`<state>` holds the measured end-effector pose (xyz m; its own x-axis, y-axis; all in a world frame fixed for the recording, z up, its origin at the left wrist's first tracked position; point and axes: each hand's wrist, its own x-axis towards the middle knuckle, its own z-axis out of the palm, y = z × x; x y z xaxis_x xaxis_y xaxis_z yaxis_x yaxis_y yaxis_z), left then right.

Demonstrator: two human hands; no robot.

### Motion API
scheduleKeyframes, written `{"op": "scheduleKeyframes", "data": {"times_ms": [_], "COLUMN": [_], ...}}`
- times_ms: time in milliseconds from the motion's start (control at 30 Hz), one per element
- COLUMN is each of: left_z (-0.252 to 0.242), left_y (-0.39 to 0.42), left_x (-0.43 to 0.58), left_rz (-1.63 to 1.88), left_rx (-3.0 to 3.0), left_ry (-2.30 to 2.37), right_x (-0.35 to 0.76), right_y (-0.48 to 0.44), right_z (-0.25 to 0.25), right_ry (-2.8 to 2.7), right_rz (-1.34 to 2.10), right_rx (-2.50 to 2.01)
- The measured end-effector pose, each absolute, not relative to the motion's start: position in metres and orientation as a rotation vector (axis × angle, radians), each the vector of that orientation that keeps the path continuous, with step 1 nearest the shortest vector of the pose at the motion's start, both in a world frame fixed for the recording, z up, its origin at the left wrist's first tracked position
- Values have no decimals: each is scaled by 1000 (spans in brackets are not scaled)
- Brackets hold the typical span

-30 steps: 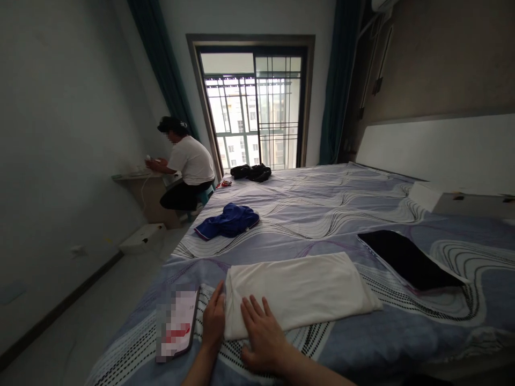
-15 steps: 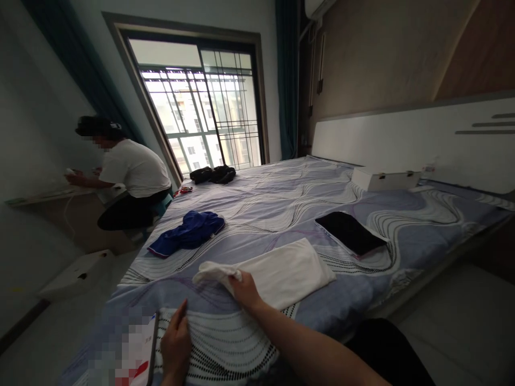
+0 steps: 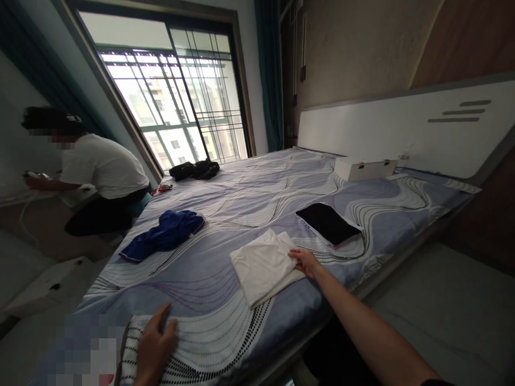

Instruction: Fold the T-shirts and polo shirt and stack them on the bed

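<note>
A white cloth (image 3: 259,262), perhaps a garment, lies folded into a compact stack on the bed in front of me. At its right edge, the fingers of my right hand (image 3: 306,262) grip the turned-over layer. My left hand (image 3: 155,343) is over the near left part of the bed, fingers apart and holding nothing. Beyond the cloth to the right lies a folded black garment (image 3: 329,222) with a pale layer under it. A crumpled blue garment (image 3: 164,233) lies to the left.
The patterned bed sheet (image 3: 225,201) stretches to a white headboard (image 3: 382,118). A white box (image 3: 364,169) stands near the headboard, and dark bundled items (image 3: 195,169) lie at the far edge. Another person (image 3: 104,166) sits at left. A blurred-out flat item (image 3: 100,359) is at lower left.
My right hand has carried the left end of the white cloth over to the right, making it shorter. The view has shifted right. My left hand has stayed low at the left.
</note>
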<state>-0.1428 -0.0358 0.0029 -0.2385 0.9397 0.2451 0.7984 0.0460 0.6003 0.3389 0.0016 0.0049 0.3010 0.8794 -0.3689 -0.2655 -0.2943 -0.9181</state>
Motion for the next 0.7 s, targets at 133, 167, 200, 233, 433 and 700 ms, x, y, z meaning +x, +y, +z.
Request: {"op": "scheduleKeyframes", "data": {"times_ms": [133, 167, 200, 233, 433, 700], "left_z": [-2, -3, -5, -6, -8, -20], "left_y": [-44, -48, -53, -58, -74, -70], "left_x": [-86, -65, -41, -18, 68, 61], "left_rz": [1064, 1024, 984, 935, 922, 1156], "left_rx": [1939, 1974, 2031, 2093, 2083, 1949], "left_ry": [2022, 1943, 1856, 1781, 1853, 1812], "right_x": [329, 327, 326, 326, 330, 320], "right_y": [11, 12, 13, 14, 25, 30], "right_z": [-11, -13, -14, -15, -8, 17], "right_ry": [-681, -749, -834, -924, -1067, -1190], "right_rz": [1099, 1032, 961, 895, 900, 928], "right_rx": [-1541, -1592, -1649, -1703, -1837, -1888]}}
